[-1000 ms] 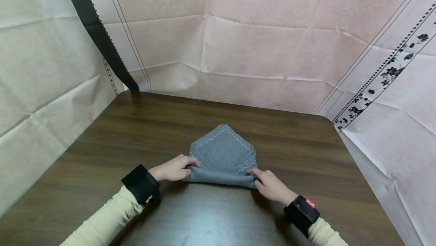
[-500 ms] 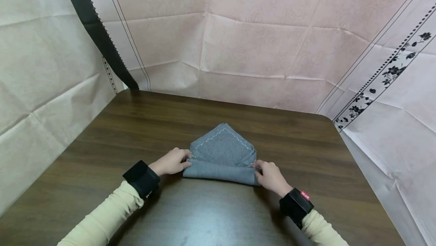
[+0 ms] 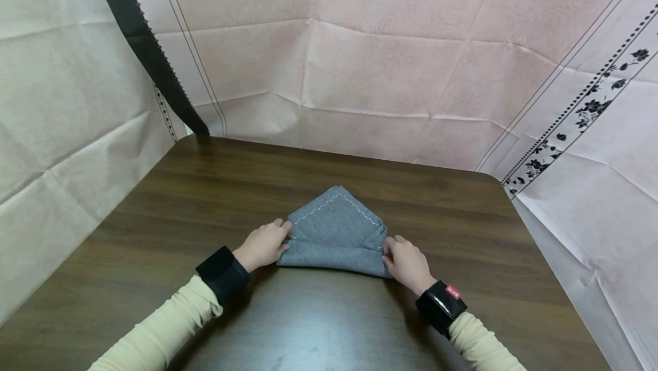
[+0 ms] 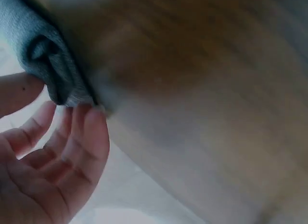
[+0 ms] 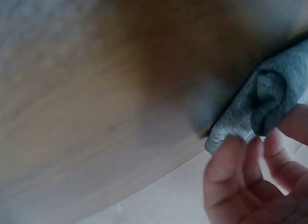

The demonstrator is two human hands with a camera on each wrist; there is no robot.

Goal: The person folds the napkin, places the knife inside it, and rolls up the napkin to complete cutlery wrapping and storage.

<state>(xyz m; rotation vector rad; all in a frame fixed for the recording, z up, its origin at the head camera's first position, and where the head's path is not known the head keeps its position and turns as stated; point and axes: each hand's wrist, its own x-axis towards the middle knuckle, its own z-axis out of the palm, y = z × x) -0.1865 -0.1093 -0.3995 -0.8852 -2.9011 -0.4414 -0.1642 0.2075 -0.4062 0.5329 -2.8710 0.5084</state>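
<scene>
Head view: grey cloth (image 3: 334,240) with white stitching lying mid-table (image 3: 154,234), near edge rolled. Left hand (image 3: 263,244) and right hand (image 3: 406,262) pinching the roll's two ends. Red tag on black right wristband (image 3: 441,307), writing unreadable.
Left wrist view: fingertips (image 4: 84,119) gripping roll end, blurred.
Right wrist view: same, fingers (image 5: 226,161) on roll.

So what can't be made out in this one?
- Cloth: head view, its rolled ends are covered by the left hand and right hand, so each grip is unclear.
- Table: both wrist views, smeared by blur.
- Cloth layers underneath: hidden by the top fold.
</scene>
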